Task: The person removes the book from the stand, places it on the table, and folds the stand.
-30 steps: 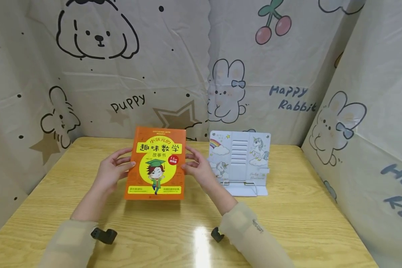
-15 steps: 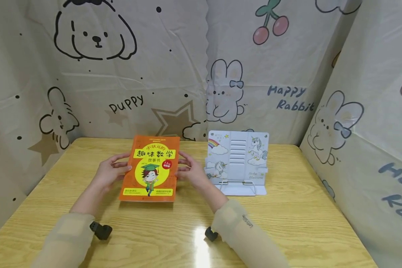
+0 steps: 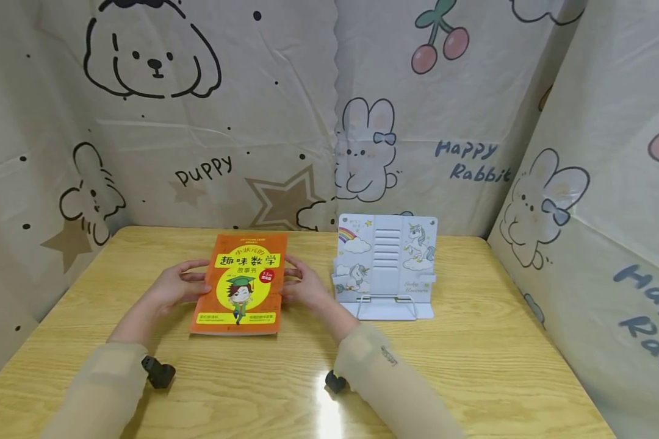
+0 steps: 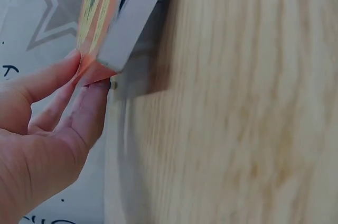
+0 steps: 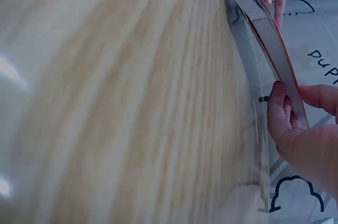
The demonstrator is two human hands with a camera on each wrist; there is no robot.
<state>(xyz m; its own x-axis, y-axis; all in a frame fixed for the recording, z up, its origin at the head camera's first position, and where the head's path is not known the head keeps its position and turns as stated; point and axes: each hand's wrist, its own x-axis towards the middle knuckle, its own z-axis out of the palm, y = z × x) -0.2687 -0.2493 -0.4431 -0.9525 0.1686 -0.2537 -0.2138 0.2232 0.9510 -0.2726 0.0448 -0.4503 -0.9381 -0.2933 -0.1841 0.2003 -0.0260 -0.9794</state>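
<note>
Two hands, the left hand point(image 3: 172, 286) and the right hand point(image 3: 307, 286), have their fingers clamped on opposite side edges of an orange book point(image 3: 235, 289), tilted over the left part of the surface point(image 3: 252, 384). It looks light, bendy and a little slick, so holding both sides seems sound. Right of it, a white bookstand point(image 3: 387, 256) stands on the wood-grain surface, with printed cloth point(image 3: 285, 122) hanging behind.

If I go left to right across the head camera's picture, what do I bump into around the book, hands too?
Left hand → orange book → right hand → white unicorn stand.
</note>
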